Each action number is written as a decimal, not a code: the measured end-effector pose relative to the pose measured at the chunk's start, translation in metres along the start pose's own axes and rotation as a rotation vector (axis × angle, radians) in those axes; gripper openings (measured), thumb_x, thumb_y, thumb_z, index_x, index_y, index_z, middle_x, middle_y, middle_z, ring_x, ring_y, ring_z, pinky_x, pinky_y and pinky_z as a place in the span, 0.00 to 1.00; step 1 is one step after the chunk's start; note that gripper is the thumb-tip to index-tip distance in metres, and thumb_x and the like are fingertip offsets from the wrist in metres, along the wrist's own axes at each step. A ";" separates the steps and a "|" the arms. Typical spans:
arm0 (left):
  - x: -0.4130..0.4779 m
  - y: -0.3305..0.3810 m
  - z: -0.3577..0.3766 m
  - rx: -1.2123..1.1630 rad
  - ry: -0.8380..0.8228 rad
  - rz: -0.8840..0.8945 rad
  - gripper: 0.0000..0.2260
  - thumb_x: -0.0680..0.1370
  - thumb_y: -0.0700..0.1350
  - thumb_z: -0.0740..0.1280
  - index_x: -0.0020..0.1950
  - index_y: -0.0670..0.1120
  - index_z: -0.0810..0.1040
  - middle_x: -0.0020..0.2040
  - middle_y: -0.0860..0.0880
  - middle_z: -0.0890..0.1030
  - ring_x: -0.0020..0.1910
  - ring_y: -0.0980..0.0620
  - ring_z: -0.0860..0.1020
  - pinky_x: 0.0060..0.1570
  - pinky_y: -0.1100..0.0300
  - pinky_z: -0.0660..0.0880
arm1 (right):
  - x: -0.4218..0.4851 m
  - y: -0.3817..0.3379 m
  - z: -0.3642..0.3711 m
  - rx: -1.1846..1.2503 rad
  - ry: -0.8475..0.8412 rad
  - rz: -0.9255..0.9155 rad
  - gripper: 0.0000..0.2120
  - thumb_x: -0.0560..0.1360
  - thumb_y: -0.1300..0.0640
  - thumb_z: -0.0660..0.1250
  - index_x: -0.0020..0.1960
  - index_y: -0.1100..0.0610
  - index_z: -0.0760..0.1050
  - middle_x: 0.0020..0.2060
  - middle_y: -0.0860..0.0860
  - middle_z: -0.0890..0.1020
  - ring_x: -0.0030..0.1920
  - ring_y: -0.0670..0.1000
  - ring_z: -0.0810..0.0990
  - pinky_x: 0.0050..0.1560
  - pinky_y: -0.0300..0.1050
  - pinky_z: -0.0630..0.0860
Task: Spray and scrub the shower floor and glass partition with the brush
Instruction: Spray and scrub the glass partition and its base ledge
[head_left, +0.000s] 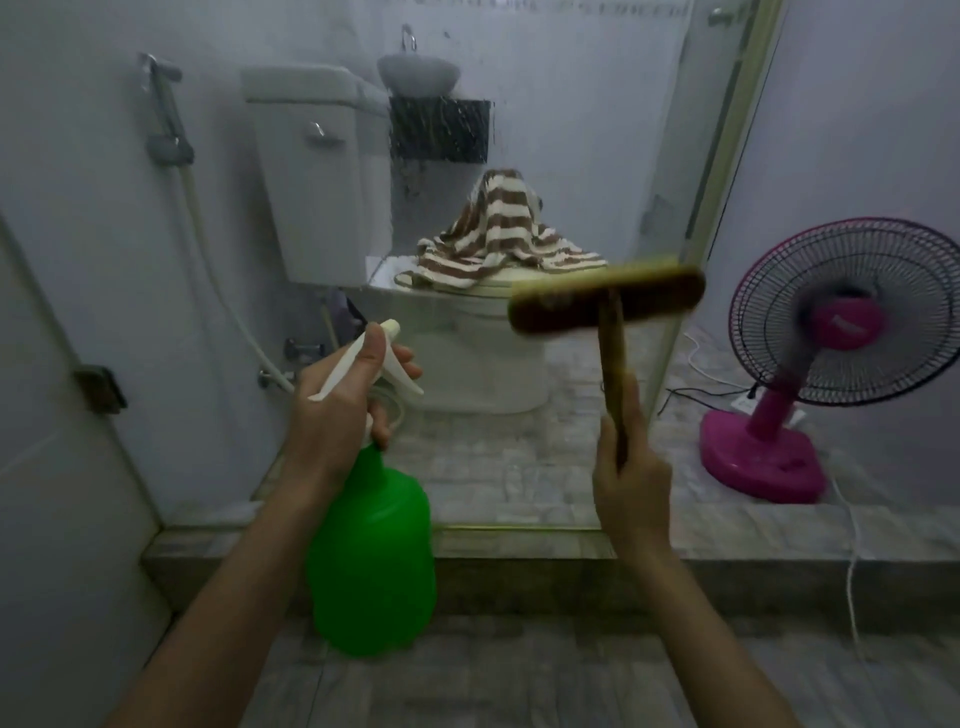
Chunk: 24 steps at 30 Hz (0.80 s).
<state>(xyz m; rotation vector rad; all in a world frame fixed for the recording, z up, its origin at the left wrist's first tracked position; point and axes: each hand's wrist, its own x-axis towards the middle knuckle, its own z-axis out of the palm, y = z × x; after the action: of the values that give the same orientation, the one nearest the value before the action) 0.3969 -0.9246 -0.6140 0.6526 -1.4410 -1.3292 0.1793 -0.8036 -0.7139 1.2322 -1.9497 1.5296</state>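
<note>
My left hand (337, 410) grips the white trigger head of a green spray bottle (371, 561), held upright in front of the glass partition (545, 130). My right hand (631, 483) holds the wooden handle of a scrub brush (608, 301). The brush head is raised and lies crosswise against or just before the glass, blurred. Drips and wet streaks show on the glass higher up. The grey tiled shower floor (493, 675) lies below my arms, bounded by a raised stone curb (519, 551) under the glass.
Behind the glass stand a white toilet (483, 358) with a brown-striped towel (498, 234) on its lid, a small sink (418, 73) and a bidet sprayer with hose (166, 130). A pink fan (831, 332) with cords sits at the right, beyond the glass edge.
</note>
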 end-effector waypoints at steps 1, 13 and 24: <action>-0.001 -0.004 0.000 0.009 0.001 -0.012 0.16 0.83 0.54 0.62 0.50 0.45 0.84 0.43 0.43 0.86 0.25 0.45 0.72 0.20 0.63 0.67 | 0.026 -0.015 0.002 0.012 0.050 -0.052 0.25 0.83 0.53 0.54 0.77 0.43 0.50 0.25 0.50 0.68 0.22 0.48 0.66 0.20 0.34 0.63; -0.025 -0.053 -0.019 0.081 -0.080 -0.092 0.20 0.76 0.61 0.61 0.50 0.48 0.83 0.47 0.44 0.86 0.20 0.51 0.68 0.23 0.62 0.69 | -0.132 0.066 0.043 0.065 -0.140 0.172 0.24 0.80 0.39 0.49 0.75 0.33 0.49 0.36 0.56 0.81 0.24 0.48 0.71 0.23 0.40 0.69; -0.071 -0.123 -0.045 0.141 0.002 -0.065 0.17 0.79 0.59 0.59 0.46 0.52 0.84 0.49 0.47 0.86 0.20 0.52 0.69 0.22 0.63 0.68 | -0.194 0.082 0.071 0.032 -0.179 0.274 0.29 0.80 0.52 0.57 0.74 0.31 0.49 0.30 0.49 0.75 0.25 0.44 0.71 0.25 0.29 0.63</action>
<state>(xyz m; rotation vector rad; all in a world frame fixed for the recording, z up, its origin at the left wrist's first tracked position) 0.4311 -0.9086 -0.7578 0.7985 -1.5338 -1.2840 0.2348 -0.7884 -0.9286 1.1902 -2.2983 1.6325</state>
